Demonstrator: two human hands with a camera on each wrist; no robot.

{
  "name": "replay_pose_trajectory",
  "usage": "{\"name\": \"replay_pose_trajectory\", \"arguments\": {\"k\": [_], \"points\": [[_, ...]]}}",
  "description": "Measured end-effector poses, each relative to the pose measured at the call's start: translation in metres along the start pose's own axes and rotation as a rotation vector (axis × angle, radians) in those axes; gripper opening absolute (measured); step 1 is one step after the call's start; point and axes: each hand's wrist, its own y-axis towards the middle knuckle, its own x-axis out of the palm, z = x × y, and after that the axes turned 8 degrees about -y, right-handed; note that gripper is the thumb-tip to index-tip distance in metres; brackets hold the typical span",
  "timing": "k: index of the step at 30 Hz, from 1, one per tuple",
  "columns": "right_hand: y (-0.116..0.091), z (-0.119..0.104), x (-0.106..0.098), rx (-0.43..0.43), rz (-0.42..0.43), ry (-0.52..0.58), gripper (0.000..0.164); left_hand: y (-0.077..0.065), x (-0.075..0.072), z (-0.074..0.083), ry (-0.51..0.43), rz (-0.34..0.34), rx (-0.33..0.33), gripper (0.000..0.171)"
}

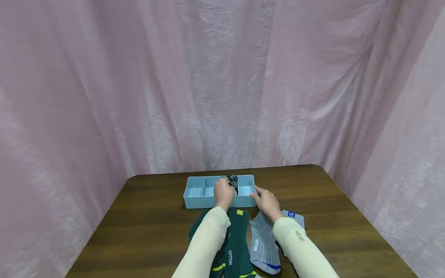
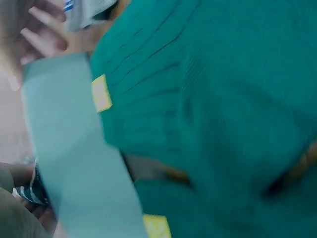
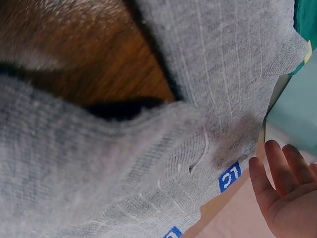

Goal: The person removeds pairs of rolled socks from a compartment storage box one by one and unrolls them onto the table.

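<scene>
My left hand (image 1: 224,192) reaches over the front wall of the light blue divided box (image 1: 198,202). Its fingers hold a small dark bundle with white markings (image 1: 233,180), possibly a rolled sock, in one of the box's compartments. In the left wrist view the bundle (image 2: 33,191) shows by the fingers, partly hidden by the box wall. My right hand (image 1: 267,202) rests at the box's right end, thumb and fingertips right at the edge. The right wrist view shows that hand (image 3: 292,193) with fingers extended near the box.
Green socks (image 1: 238,239) with yellow patches lie on the wooden table (image 1: 139,231) in front of the box, under the left forearm. Grey socks (image 1: 264,243) with blue labels lie to their right, under the right forearm. Pink curtains (image 1: 222,85) hang behind the table.
</scene>
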Motion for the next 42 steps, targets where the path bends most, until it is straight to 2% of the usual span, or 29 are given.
{"name": "replay_pose_trajectory", "arguments": {"k": [3,5,8,10,14,18,20,23,26,29,33,38,42], "points": [[-0.001,0.000,0.000,-0.003,-0.009,-0.009,0.054,0.002,-0.012,0.002,-0.061,0.027,0.043,0.032],[-0.001,0.000,0.000,-0.012,-0.010,-0.021,0.054,0.004,-0.022,0.005,-0.072,0.040,0.083,0.036],[-0.001,-0.002,-0.003,-0.038,0.008,-0.057,0.053,0.006,-0.038,0.009,-0.083,0.013,0.111,0.037],[0.001,-0.005,-0.005,-0.053,0.027,-0.073,0.053,0.007,-0.049,0.011,-0.107,-0.033,0.114,0.038],[0.006,-0.013,-0.011,-0.086,0.064,-0.020,0.052,0.010,-0.069,0.014,-0.153,-0.199,0.084,0.042],[0.013,-0.028,-0.022,-0.152,0.052,0.121,0.058,0.014,-0.083,0.015,-0.158,-0.412,0.082,0.047],[0.015,-0.037,-0.029,-0.196,-0.002,0.181,0.063,0.015,-0.088,0.016,-0.165,-0.517,0.089,0.045],[0.015,-0.047,-0.035,-0.248,-0.151,0.236,0.073,0.014,-0.094,0.018,-0.194,-0.644,0.090,0.040],[0.013,-0.051,-0.038,-0.257,-0.275,0.236,0.075,0.013,-0.098,0.017,-0.234,-0.716,0.067,0.033],[0.012,-0.051,-0.039,-0.251,-0.324,0.221,0.071,0.013,-0.103,0.015,-0.253,-0.726,0.049,0.030],[0.012,-0.052,-0.037,-0.257,-0.330,0.246,0.066,0.014,-0.107,0.010,-0.273,-0.693,0.041,0.031],[0.013,-0.058,-0.032,-0.218,-0.301,0.451,0.058,0.015,-0.110,0.003,-0.402,-0.658,0.004,0.042],[0.012,-0.063,-0.026,-0.160,-0.268,0.624,0.054,0.012,-0.110,-0.002,-0.552,-0.682,-0.081,0.052]]}}
